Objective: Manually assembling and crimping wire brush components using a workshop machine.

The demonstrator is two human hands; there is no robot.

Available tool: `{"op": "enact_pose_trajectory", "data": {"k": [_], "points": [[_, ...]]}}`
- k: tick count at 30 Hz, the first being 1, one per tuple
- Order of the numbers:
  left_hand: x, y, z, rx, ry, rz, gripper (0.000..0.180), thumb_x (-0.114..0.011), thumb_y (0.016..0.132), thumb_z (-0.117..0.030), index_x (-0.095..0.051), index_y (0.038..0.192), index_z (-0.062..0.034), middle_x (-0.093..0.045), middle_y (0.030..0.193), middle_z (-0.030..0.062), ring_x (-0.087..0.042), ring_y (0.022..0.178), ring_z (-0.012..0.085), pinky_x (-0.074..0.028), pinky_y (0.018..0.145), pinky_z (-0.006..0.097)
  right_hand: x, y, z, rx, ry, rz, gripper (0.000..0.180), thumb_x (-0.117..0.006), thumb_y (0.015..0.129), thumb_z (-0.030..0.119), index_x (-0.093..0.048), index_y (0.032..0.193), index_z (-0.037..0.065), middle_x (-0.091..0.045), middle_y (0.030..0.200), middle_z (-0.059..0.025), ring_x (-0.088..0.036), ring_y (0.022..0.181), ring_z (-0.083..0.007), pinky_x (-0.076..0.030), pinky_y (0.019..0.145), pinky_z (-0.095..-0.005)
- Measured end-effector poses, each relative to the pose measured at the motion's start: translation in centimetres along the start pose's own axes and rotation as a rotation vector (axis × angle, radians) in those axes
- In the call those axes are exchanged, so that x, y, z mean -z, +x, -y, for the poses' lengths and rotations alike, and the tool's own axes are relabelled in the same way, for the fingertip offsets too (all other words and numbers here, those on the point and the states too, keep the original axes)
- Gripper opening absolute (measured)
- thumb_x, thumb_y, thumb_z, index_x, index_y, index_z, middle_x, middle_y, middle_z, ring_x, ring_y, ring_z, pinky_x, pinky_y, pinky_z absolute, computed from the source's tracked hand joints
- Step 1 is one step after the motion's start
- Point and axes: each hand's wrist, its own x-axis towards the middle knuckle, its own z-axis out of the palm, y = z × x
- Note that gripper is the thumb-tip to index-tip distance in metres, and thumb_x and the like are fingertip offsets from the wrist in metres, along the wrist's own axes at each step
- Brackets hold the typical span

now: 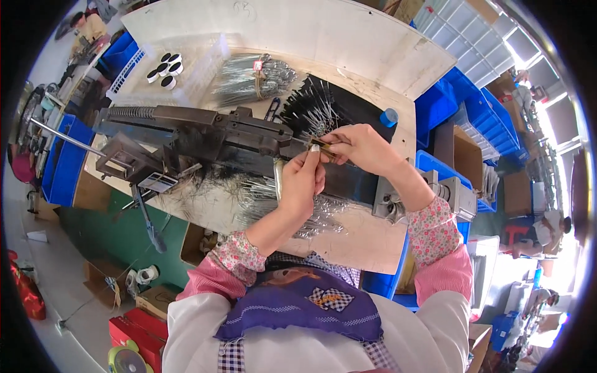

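Both my hands meet over the metal bench machine (245, 133), fingers closed around a small brass-coloured piece (321, 147). My right hand (362, 149) pinches it from the right. Against its left end presses the thumb of my left hand (300, 180), the other fingers curled in. Most of the piece is hidden by my fingers, so its kind is unclear. Just beyond them, thin metal wire rods with looped ends (318, 115) lie fanned out on a black cloth (354, 105). More wire rods (258, 202) lie in a loose heap below my left hand.
A tied bundle of wire rods (249, 81) lies at the back, beside a clear plastic bin (199, 68) holding several black-and-white round pieces (168, 69). A blue cylinder (388, 117) stands at the right. The machine's long lever bar (68, 137) juts out left. Blue crates (435, 112) flank the table.
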Motion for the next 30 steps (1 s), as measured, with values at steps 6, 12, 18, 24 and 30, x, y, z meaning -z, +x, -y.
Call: {"op": "enact_pose_trajectory", "data": {"k": [6, 12, 18, 24, 30], "points": [[-0.1, 0.1, -0.5, 0.021, -0.005, -0.004, 0.024, -0.051, 0.099, -0.024, -0.057, 0.084, -0.0061, -0.037, 0.052, -0.0049, -0.029, 0.042, 0.0054, -0.023, 0.041, 0.023, 1.5, 0.6, -0.1, -0.067, 0.358, 0.094, 0.023, -0.058, 0.091, 0.005, -0.062, 0.107, -0.012, -0.068, 0.088, -0.012, -0.067, 0.071, -0.0139, -0.056, 0.064, -0.0264], [1.1, 0.3, 0.3, 0.033, 0.221, 0.099, 0.04, -0.039, 0.103, -0.04, -0.056, 0.106, -0.0036, -0.06, 0.084, 0.0071, -0.056, 0.071, 0.0136, -0.048, 0.066, 0.03, 2.6, 1.5, 0.4, -0.192, 0.444, 0.226, 0.029, -0.057, 0.092, 0.006, -0.058, 0.116, -0.01, -0.068, 0.091, -0.0119, -0.067, 0.071, -0.0155, -0.055, 0.065, -0.026], [-1.9, 0.1, -2.0, 0.249, -0.44, 0.192, 0.084, -0.031, 0.096, -0.061, -0.026, 0.137, 0.0119, -0.035, 0.142, 0.0222, -0.029, 0.139, 0.0303, -0.023, 0.116, 0.042, 2.7, 0.7, -0.3, 0.405, -0.479, -0.14, 0.029, -0.056, 0.093, 0.015, -0.061, 0.12, 0.007, -0.066, 0.101, -0.0112, -0.062, 0.089, -0.0262, -0.053, 0.078, -0.0313], [-0.3, 0.2, -3.4, 0.31, -0.622, 0.221, 0.082, -0.037, 0.095, -0.062, -0.033, 0.129, 0.012, -0.041, 0.136, 0.02, -0.038, 0.132, 0.0299, -0.028, 0.114, 0.04, 1.4, -3.1, 2.1, 0.468, -1.174, -0.338, 0.035, -0.062, 0.078, 0.005, -0.062, 0.112, 0.003, -0.052, 0.126, -0.0185, -0.051, 0.103, -0.0333, -0.047, 0.087, -0.0394], [0.2, -0.9, -2.9, 0.159, -0.454, 0.17, 0.076, -0.028, 0.097, -0.06, -0.041, 0.134, 0.0051, -0.049, 0.133, 0.0174, -0.043, 0.129, 0.0287, -0.028, 0.114, 0.039, -0.9, -1.0, 2.4, 0.307, -0.212, -0.439, 0.02, -0.064, 0.076, -0.002, -0.068, 0.095, -0.001, -0.063, 0.084, -0.0135, -0.062, 0.075, -0.0303, -0.051, 0.07, -0.0359]]}}
